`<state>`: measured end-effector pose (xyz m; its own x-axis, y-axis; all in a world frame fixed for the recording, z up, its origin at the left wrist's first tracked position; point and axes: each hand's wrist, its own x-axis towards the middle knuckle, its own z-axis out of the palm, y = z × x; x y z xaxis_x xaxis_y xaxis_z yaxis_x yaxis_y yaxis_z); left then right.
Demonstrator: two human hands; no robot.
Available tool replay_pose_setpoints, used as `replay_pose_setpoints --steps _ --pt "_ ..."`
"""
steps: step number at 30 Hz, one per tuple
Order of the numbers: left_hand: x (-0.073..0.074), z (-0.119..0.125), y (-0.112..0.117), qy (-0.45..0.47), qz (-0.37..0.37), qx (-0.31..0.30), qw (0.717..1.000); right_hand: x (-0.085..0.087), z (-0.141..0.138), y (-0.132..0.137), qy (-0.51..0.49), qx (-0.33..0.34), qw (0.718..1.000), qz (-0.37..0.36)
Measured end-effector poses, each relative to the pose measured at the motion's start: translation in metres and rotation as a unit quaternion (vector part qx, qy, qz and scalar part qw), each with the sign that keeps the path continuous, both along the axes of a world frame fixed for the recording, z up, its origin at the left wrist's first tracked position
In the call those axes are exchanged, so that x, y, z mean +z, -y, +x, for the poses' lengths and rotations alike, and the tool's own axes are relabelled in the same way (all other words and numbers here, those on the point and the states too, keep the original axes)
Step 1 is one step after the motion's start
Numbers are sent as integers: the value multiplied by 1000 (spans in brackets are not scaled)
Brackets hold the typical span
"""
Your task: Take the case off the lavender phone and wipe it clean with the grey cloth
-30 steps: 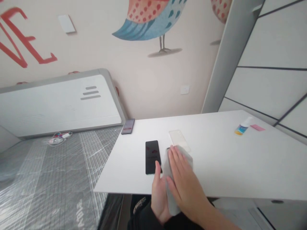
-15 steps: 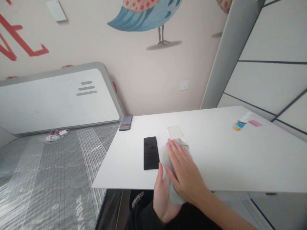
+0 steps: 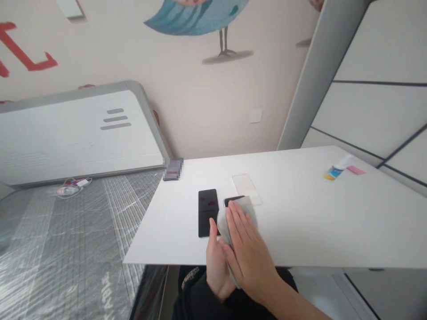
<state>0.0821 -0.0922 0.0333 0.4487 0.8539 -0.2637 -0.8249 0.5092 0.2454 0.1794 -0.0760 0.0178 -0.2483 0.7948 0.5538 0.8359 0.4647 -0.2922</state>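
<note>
My right hand [image 3: 245,246] lies flat, fingers stretched out, on a grey cloth [image 3: 245,208] that covers a dark phone [image 3: 232,200] whose top edge peeks out. My left hand [image 3: 215,262] holds that covered phone from below at the table's front edge, thumb up along its side. A second black phone [image 3: 208,212] lies flat on the white table [image 3: 316,222] just left of my hands. A clear phone case [image 3: 246,187] rests behind the cloth.
A small spray bottle [image 3: 335,170] and a pink slip [image 3: 356,170] lie at the table's far right. A blurred dark card [image 3: 173,169] sits at the back left corner. Left of the table is a plastic-wrapped mattress [image 3: 66,240] with a cable bundle [image 3: 70,186].
My right hand and the cloth have slid a little left and toward me over the phone, and the phone's top edge now shows. The view has tilted slightly downward.
</note>
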Motion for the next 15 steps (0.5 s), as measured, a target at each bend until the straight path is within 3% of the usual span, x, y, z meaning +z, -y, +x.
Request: replay_pose_setpoints --steps 2,6,11,15 --pt "1 1 2 -4 -4 5 1000 2 2 0 -6 21 1000 -18" --pt "1 -1 5 -23 -5 -43 999 6 2 -2 -43 -31 999 -8" --pt "-4 -6 -1 -49 -30 53 997 -4 -5 13 39 26 999 -15" --pt "3 -5 1 -29 2 -34 999 5 -1 5 18 -1 1000 -13"
